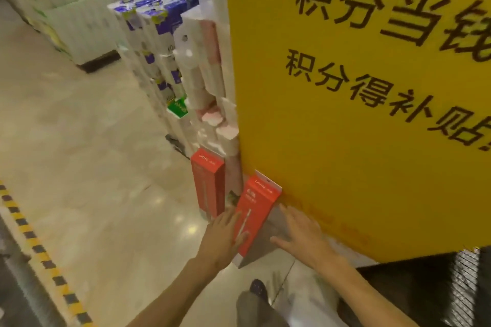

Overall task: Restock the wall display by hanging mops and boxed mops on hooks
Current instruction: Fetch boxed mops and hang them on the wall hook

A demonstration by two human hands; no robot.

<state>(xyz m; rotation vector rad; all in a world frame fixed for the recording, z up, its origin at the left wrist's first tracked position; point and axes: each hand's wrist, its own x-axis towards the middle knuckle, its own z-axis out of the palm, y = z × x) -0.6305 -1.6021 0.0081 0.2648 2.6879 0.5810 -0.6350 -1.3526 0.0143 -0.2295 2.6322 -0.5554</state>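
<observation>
My left hand (221, 236) and right hand (300, 237) press flat, fingers straight, on either side of the red boxed mop (255, 216), which stands on the floor (93, 180), long axis leaning against the yellow sign (345, 141).

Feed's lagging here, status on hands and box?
Left hand flat on near red box, right hand open beside it. Box leans on yellow sign. No hooks visible.

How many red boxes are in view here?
2. One red box stands on the floor beside the yellow sign; the nearer box sits between both hands. More may be hidden.
</observation>
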